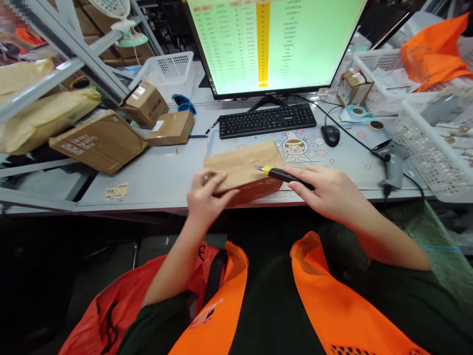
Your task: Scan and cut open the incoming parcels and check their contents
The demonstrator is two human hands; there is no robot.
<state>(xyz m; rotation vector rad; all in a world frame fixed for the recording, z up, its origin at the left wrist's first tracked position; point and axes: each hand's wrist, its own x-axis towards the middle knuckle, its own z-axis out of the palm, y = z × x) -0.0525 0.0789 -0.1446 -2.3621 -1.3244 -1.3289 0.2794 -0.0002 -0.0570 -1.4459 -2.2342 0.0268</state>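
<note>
A brown cardboard box (246,165) lies at the desk's front edge, its taped top facing up and printing on its near side. My left hand (207,195) grips the box's left end, slightly blurred, with the thumb along the near side. In my right hand (328,190) is a utility knife (283,175) with a black handle and a yellow collar. The knife points left, and its short metal blade lies over the top of the box. Whether the blade touches the cardboard I cannot tell.
Behind the box are a black keyboard (268,120), a mouse (330,135) and a monitor (281,49). Several cardboard boxes (99,140) stand at left. White plastic baskets (428,148) and a grey handheld scanner (393,167) with its cable occupy the right.
</note>
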